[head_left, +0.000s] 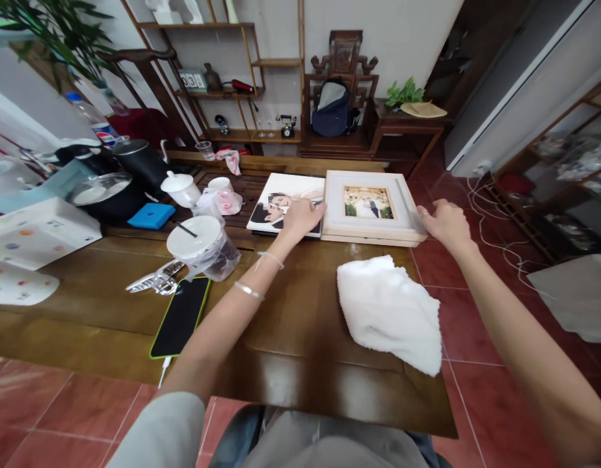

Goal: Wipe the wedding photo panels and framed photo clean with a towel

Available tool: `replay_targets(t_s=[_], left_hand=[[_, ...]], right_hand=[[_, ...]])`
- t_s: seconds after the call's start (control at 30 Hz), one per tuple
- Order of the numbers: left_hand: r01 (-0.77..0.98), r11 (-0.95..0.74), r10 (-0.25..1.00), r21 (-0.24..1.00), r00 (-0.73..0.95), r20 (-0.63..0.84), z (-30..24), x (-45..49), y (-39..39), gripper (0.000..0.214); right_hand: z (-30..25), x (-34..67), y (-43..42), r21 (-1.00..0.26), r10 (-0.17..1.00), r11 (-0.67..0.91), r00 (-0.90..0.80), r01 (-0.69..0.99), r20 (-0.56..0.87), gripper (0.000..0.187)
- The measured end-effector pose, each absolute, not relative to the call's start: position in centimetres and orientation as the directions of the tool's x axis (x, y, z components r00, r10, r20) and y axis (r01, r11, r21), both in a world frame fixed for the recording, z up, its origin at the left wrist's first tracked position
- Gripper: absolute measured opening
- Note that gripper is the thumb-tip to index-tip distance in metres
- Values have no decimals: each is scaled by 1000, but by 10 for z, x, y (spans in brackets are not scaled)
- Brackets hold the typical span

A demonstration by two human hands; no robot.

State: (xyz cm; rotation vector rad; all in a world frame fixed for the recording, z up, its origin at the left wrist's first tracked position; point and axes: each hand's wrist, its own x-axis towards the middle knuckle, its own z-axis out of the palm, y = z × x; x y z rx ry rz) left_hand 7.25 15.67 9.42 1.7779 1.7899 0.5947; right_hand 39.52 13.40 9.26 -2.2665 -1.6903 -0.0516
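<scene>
A pale wooden picture frame point(408, 203) with a wide white mat and a small couple photo lies on the table, apparently stacked on another frame. My left hand point(303, 219) reaches over a photo album point(261, 211) with a couple's portrait, its curled fingers against the frame's left edge. At the opposite edge, my right hand point(447, 225) grips the frame's side, fingers bent. The album sits directly beside the frame, partly covered by my left hand. Nearer to me lies a crumpled white cloth point(388, 309), touched by neither hand.
Left on the wooden table point(291, 312) are a lidded cup in a plastic bag point(196, 244), a phone on a cable point(181, 318), keys point(157, 279), a blue box point(151, 216), a white teapot point(181, 188) and a dark pot point(105, 195). The table's right edge borders red floor tiles.
</scene>
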Motion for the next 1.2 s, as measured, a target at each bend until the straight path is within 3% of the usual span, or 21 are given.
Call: replay_targets(t_s=[0.13, 0.23, 0.4, 0.6, 0.67, 0.77, 0.87, 1.0, 1.07, 1.2], left_hand=[[891, 10, 995, 455, 37, -94, 92, 106, 191, 50], [941, -26, 996, 338, 53, -71, 85, 117, 202, 50], [963, -150, 988, 225, 154, -2, 86, 121, 199, 44], [949, -230, 972, 214, 213, 99, 117, 114, 179, 47], [892, -321, 943, 318, 270, 194, 131, 107, 168, 42], [603, -428, 901, 673, 228, 369, 148, 99, 146, 40], [175, -254, 959, 951, 171, 224, 151, 95, 119, 40], [-154, -113, 990, 982, 66, 125, 143, 82, 76, 41], [-200, -89, 996, 976, -19, 87, 139, 69, 52, 45], [-226, 55, 983, 973, -160, -93, 139, 37, 3, 47]], right_hand=[[85, 405, 146, -207, 962, -254, 268, 945, 44, 44], [78, 399, 149, -168, 969, -244, 248, 955, 3, 41], [72, 391, 145, -126, 974, -219, 224, 967, 22, 40], [95, 396, 115, -124, 961, -202, 221, 972, 165, 37], [106, 396, 95, -181, 934, -180, 225, 967, 278, 36], [120, 389, 60, -302, 852, -112, 248, 947, 461, 33], [132, 379, 28, -352, 788, -96, 287, 931, 545, 34], [139, 374, -9, -549, 807, 62, 282, 833, 519, 36], [133, 374, -27, -635, 886, 89, 231, 767, 403, 38], [96, 366, -61, -633, 980, 33, 99, 774, 173, 24]])
